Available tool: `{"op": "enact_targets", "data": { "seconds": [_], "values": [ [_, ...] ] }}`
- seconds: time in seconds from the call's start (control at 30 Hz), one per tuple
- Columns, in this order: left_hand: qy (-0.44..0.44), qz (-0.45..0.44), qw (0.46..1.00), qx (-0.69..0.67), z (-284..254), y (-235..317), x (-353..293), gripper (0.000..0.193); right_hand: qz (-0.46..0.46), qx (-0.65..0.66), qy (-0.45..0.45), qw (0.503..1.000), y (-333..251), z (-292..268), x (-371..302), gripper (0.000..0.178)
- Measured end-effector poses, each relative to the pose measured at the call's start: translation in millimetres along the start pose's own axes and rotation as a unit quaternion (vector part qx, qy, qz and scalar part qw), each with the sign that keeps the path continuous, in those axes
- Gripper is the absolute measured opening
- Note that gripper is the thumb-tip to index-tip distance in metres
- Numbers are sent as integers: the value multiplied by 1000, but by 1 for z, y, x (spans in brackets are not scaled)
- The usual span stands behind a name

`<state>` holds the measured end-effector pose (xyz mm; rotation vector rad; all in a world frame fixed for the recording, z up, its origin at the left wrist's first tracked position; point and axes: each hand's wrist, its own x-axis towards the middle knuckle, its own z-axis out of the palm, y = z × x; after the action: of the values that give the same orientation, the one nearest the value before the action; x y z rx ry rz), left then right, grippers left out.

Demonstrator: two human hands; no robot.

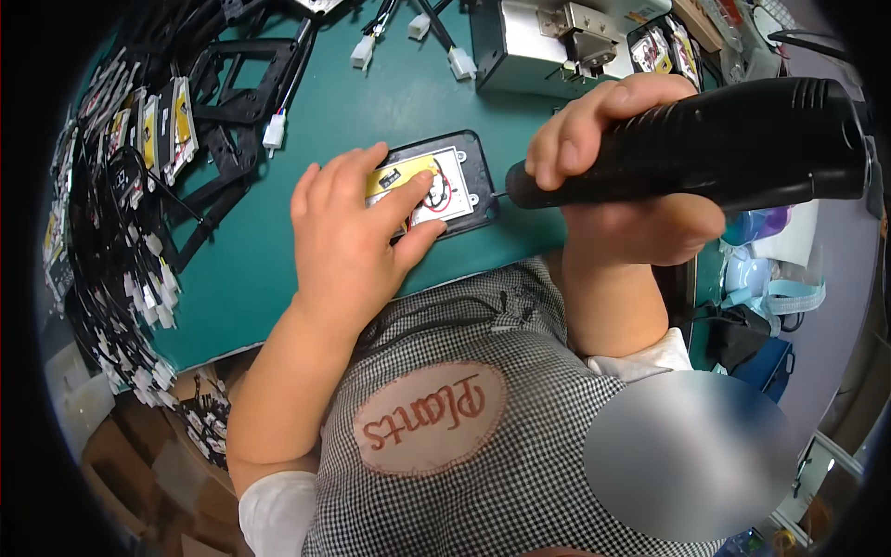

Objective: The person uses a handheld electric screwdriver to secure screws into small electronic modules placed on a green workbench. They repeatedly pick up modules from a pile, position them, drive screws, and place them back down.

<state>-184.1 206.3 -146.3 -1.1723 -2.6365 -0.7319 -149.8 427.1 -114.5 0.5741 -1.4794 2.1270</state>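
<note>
A black rectangular housing lies on the green work mat, holding a white board with a yellow part and thin red and black wires. My left hand rests over its left side, fingers spread, fingertips pressing on the yellow part and the board. In my right hand is a black electric screwdriver, held level with fingers wrapped round its body. Its thin bit points left and meets the housing's right part near a corner tab of the board; whether a screw sits there is too small to tell.
Bundles of black cables with white connectors and several similar wired boards crowd the left edge. Black plastic frames lie beside them. A metal box device stands at the back right. Loose connectors lie at the far edge.
</note>
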Motion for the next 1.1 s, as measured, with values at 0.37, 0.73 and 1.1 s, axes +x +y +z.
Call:
{"op": "enact_targets", "data": {
  "seconds": [0.37,0.73,1.1],
  "values": [
    [2,-14,1000,-2,-1,2,0,45,117,-130,67,982,0,26,-4,85],
    [-8,-27,1000,-3,-2,3,0,44,62,-69,-8,996,12,18,-4,83],
    [-13,-12,1000,-2,0,3,2,43,-114,-65,74,989,-41,-61,63,83]
  ]
}}
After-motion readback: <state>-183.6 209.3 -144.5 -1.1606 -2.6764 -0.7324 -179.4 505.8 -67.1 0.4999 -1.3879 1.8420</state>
